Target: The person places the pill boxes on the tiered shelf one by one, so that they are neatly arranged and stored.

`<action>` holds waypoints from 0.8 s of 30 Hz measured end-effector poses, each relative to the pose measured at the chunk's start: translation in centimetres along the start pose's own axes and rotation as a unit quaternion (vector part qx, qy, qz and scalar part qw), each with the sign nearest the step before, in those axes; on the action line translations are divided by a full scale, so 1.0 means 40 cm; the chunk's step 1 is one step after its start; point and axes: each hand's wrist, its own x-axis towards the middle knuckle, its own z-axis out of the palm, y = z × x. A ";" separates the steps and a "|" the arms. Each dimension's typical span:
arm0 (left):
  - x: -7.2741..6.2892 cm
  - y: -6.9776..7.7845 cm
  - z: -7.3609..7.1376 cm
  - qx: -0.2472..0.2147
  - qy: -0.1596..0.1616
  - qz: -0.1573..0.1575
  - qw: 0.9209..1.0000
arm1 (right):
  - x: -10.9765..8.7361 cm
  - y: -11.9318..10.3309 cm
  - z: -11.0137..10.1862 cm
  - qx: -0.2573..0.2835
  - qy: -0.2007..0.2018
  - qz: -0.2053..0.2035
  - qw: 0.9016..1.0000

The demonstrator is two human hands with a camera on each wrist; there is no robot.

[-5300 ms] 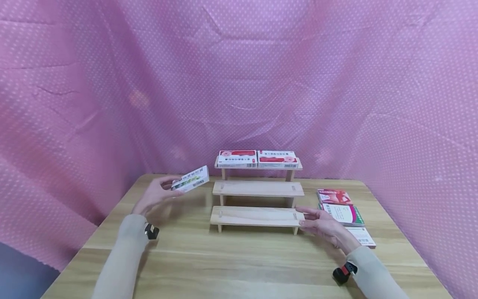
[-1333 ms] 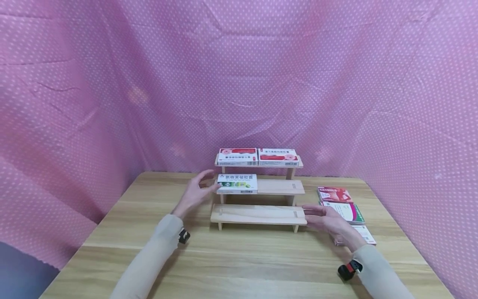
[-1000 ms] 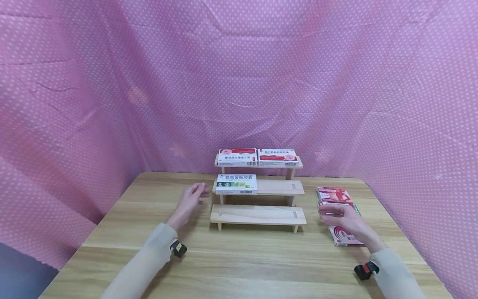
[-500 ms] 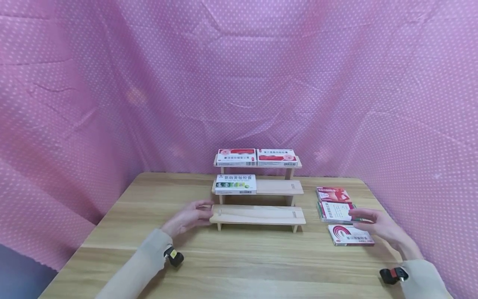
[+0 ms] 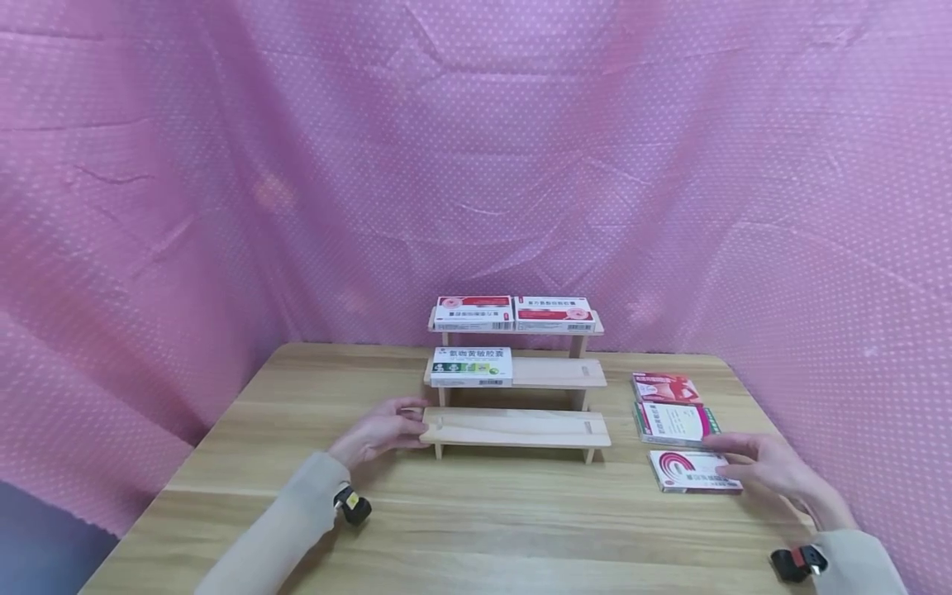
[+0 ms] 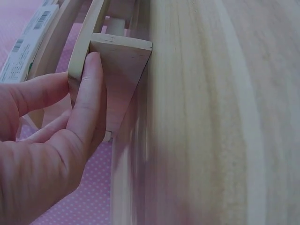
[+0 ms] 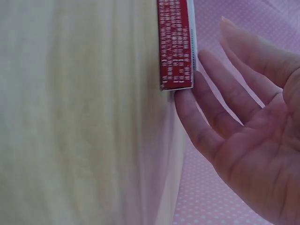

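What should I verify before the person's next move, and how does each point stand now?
1. Wooden stand held: ok; the left hand pinches the left end of its lowest shelf.
2. White box with red arcs gripped: not ok; the right hand is at its right end, fingers extended, thumb apart.
3. Room on the middle shelf: ok; bare wood right of the green-and-white capsule box.
4. Top red-and-white boxes flat: ok, side by side.
5. Boxes filled: cannot tell; contents hidden.
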 end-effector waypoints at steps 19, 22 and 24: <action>0.011 0.015 0.022 -0.005 0.003 -0.010 1.000 | 0.007 -0.032 0.020 -0.053 -0.102 -0.035 0.993; 0.009 0.013 0.023 -0.006 0.001 -0.009 1.000 | 0.009 -0.029 0.022 -0.032 -0.109 -0.020 0.993; 0.008 0.012 0.022 -0.006 0.002 -0.007 1.000 | 0.011 -0.025 0.020 0.000 -0.118 -0.017 0.993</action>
